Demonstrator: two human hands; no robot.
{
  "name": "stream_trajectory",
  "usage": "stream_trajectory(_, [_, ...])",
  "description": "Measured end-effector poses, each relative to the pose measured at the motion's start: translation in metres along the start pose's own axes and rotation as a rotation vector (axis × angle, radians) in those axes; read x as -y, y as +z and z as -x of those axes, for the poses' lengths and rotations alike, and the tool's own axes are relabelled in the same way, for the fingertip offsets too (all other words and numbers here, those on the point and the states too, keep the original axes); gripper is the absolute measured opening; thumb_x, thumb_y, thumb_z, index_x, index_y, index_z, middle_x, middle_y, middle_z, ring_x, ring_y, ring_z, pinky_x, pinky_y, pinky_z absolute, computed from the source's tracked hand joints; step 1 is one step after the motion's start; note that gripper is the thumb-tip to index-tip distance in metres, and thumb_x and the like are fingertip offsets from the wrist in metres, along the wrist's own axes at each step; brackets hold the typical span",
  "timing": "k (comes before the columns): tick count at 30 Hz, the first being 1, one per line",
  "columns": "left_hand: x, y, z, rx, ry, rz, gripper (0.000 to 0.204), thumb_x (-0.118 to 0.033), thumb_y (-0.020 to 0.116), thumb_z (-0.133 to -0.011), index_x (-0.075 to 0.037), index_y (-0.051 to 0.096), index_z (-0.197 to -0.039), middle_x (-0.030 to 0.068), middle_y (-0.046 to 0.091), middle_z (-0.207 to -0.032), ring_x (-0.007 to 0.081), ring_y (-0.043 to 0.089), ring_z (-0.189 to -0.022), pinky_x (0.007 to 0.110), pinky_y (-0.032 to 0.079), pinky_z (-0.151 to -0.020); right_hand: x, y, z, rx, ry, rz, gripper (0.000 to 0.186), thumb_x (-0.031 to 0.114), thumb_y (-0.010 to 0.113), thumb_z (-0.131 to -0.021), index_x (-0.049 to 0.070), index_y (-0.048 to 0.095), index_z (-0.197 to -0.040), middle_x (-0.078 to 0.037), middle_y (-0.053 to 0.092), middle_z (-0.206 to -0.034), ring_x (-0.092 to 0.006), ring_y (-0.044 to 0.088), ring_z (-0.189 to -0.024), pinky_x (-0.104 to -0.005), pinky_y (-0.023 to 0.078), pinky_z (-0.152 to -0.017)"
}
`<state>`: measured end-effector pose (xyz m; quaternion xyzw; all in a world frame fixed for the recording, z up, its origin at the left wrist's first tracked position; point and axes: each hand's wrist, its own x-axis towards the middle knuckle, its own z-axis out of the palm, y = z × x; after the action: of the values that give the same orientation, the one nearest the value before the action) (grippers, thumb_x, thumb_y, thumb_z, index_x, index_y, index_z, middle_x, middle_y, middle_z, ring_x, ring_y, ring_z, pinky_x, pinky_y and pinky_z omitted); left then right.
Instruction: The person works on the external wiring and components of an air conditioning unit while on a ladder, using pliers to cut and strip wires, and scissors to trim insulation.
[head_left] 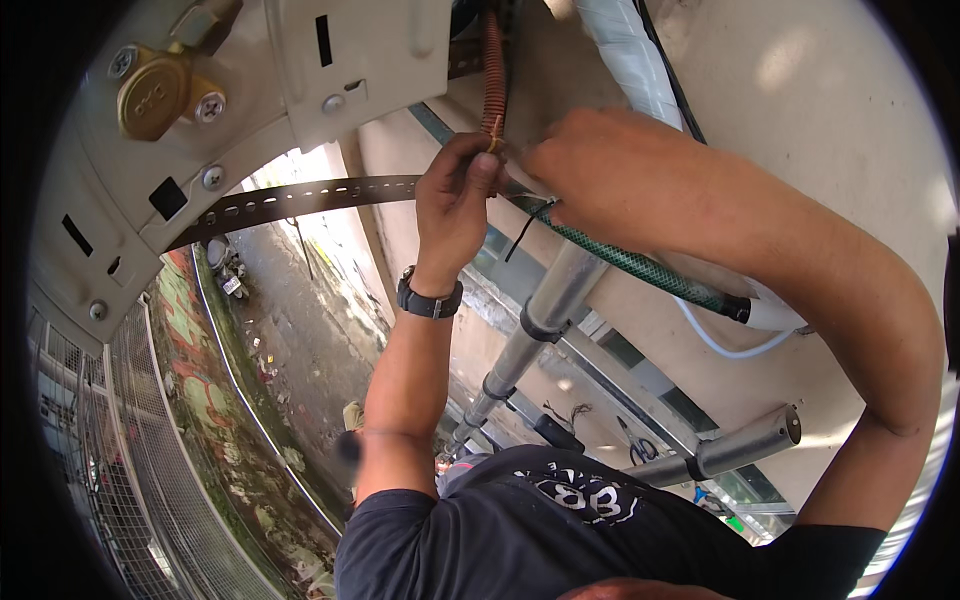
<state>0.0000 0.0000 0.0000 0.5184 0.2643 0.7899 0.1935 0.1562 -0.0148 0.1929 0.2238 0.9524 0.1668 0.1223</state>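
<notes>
An orange-brown corrugated conduit (493,70) comes down from the top, with a thin yellowish band round its lower end. My left hand (455,195) pinches that end between thumb and fingers. Close beside it on the right, my right hand (590,165) is curled, its fingertips facing the left hand. What it holds is blurred and mostly hidden. A green braided hose (645,265) runs from between the hands down to the right, passing below my right hand. The tail of a black cable tie (518,235) sticks out from this hose.
A beige metal casing (350,60) with a brass valve (158,95) fills the upper left. A perforated metal strip (320,192) runs from it toward my left hand. White-wrapped piping (630,55) hangs above my right hand. Metal scaffold poles (540,300) lie below; ground shows far beneath.
</notes>
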Motion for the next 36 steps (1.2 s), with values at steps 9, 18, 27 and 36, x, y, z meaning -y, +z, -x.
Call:
stream_trajectory(9, [-0.003,-0.005,-0.002,-0.011,0.074,0.000,0.032,-0.021,0.060,-0.111,0.002,0.064,-0.134,0.0028,0.067,-0.108,0.0086,0.062,-0.093,0.025,0.053,-0.081,0.007,0.016,-0.009,-0.173,-0.076,-0.060,0.034,0.010,0.075,-0.088,0.001,0.072,-0.121,-0.019,0.074,-0.102,-0.0395,0.073,-0.097,-0.0490,0.059,-0.084])
stream_trajectory(18, [-0.004,-0.011,-0.002,0.012,0.084,0.004,0.034,-0.019,0.061,-0.111,0.002,0.064,-0.137,0.0016,0.065,-0.108,0.0085,0.058,-0.093,0.024,0.049,-0.080,0.016,0.022,-0.011,-0.139,-0.085,-0.079,0.042,0.015,0.080,-0.086,0.005,0.069,-0.125,-0.016,0.071,-0.105,-0.0397,0.072,-0.100,-0.0502,0.058,-0.087])
stream_trajectory(27, [-0.003,-0.010,-0.002,0.025,0.029,0.004,0.030,-0.017,0.059,-0.111,0.001,0.065,-0.134,0.0018,0.065,-0.107,0.0092,0.060,-0.088,0.024,0.051,-0.078,0.007,0.003,0.007,-0.420,-0.204,-0.087,0.033,0.002,0.066,-0.090,-0.004,0.066,-0.123,-0.021,0.072,-0.115,-0.0372,0.073,-0.102,-0.0470,0.060,-0.085])
stream_trajectory(36, [-0.001,-0.008,-0.005,0.016,0.110,0.013,0.028,-0.014,0.058,-0.111,0.001,0.065,-0.134,0.0054,0.068,-0.115,0.0122,0.064,-0.099,0.029,0.054,-0.090,0.011,0.029,-0.017,-0.343,-0.315,0.045,0.026,0.003,0.064,-0.091,-0.006,0.069,-0.114,-0.021,0.075,-0.108,-0.0380,0.075,-0.096,-0.0471,0.061,-0.081])
